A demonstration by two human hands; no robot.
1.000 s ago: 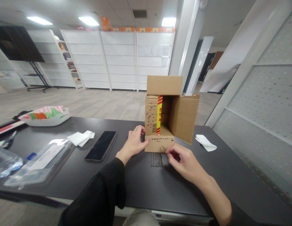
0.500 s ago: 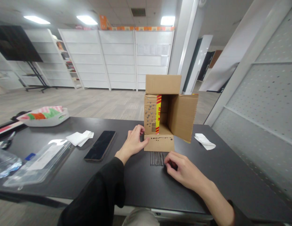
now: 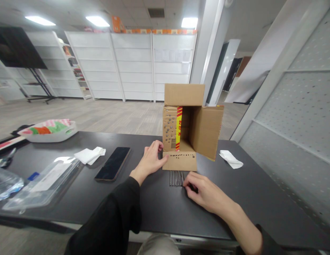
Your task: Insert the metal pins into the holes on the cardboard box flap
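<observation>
An open cardboard box (image 3: 199,127) stands on its side, facing me. Grey nail heads dot its left flap (image 3: 168,129); its lower flap (image 3: 179,164) has a row of small dark holes and one larger dark spot at the right. My left hand (image 3: 151,157) is against the box's lower left corner, thumb on the lower flap and fingers curled by the side. Just in front of that flap, several long metal nails (image 3: 175,178) lie side by side. My right hand (image 3: 200,187) is closed in a pinch at the rightmost nail, whose lower end the fingertips partly hide.
Left of the box lie a black phone (image 3: 113,164), a white tissue (image 3: 89,155) and a clear plastic case (image 3: 45,184). A plastic bottle (image 3: 6,184) and a white basket (image 3: 51,136) are farther left. Another tissue (image 3: 231,159) lies to the right, near a perforated panel (image 3: 295,117).
My right hand has shifted slightly left, bringing its fingertips onto the rightmost nail. My left hand and the box have stayed in place.
</observation>
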